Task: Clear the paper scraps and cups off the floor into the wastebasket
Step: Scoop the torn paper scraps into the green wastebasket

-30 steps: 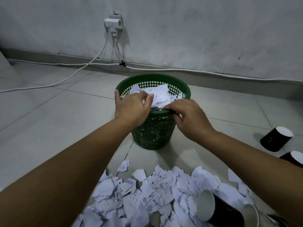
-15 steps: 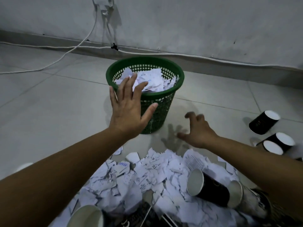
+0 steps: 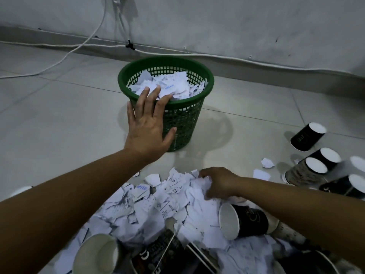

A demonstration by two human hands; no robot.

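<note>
Head view looked down on my left hand [image 3: 147,127], fingers straight and spread, held in front of the near side of the green wastebasket [image 3: 183,123], fingertips at its rim. Torn paper already filled the basket close to the top. My right hand [image 3: 219,183] was down on the heap of paper scraps [image 3: 171,202] on the floor, fingers curled into the pile and gripping a bunch (the fingertips themselves were buried). A black cup [image 3: 244,221] lay on its side just beside that wrist, and more cups [image 3: 314,167] lay farther right.
</note>
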